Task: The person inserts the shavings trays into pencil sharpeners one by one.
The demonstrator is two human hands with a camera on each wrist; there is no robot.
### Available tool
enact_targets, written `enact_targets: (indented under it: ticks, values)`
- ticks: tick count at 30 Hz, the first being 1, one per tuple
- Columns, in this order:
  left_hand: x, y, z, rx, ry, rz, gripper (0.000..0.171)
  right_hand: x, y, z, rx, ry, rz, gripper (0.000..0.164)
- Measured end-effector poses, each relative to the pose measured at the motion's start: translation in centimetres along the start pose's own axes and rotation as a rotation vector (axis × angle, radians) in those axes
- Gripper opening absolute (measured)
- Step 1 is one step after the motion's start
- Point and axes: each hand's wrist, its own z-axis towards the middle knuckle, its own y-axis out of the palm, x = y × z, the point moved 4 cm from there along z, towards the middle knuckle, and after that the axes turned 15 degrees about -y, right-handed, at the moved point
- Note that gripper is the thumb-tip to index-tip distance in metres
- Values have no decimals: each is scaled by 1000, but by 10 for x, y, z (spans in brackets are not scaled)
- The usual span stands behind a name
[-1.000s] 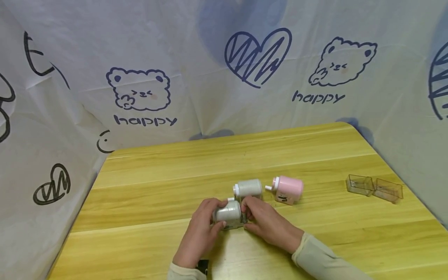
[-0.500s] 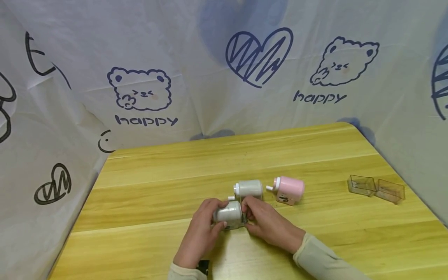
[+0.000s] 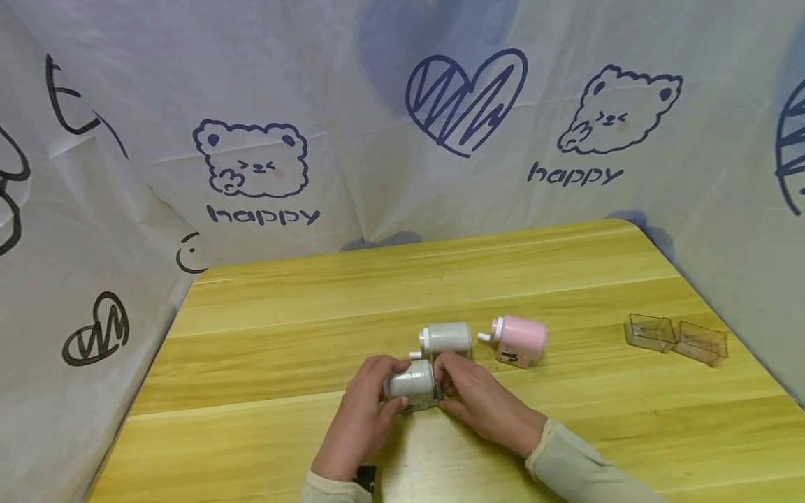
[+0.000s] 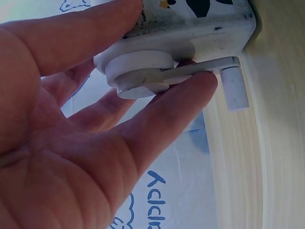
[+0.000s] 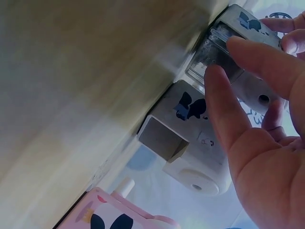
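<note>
My left hand (image 3: 361, 412) grips a grey-white crank pencil sharpener (image 3: 411, 379) at its crank end, low over the table. Its white crank arm (image 4: 202, 68) and knob show beside the fingers in the left wrist view. At the sharpener's other end, my right hand (image 3: 484, 402) has thumb and forefinger on a clear shavings drawer (image 5: 207, 59) that sits in the sharpener's opening. Right behind it stands a second grey sharpener (image 3: 449, 338), whose drawer slot (image 5: 162, 138) is bare. To the right of that one is a pink sharpener (image 3: 522, 339) with a white crank.
Two see-through drawers, one darker (image 3: 650, 332) and one brownish-pink (image 3: 699, 344), lie near the right edge of the wooden table (image 3: 302, 314). A white cloth (image 3: 358, 161) with blue drawings hangs behind and at both sides.
</note>
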Motion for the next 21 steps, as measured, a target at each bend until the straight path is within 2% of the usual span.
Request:
enact_targets:
  ticks: [21]
  values:
    - [1, 1, 0, 4, 9, 9, 38, 0, 1, 1, 6, 7, 12, 40]
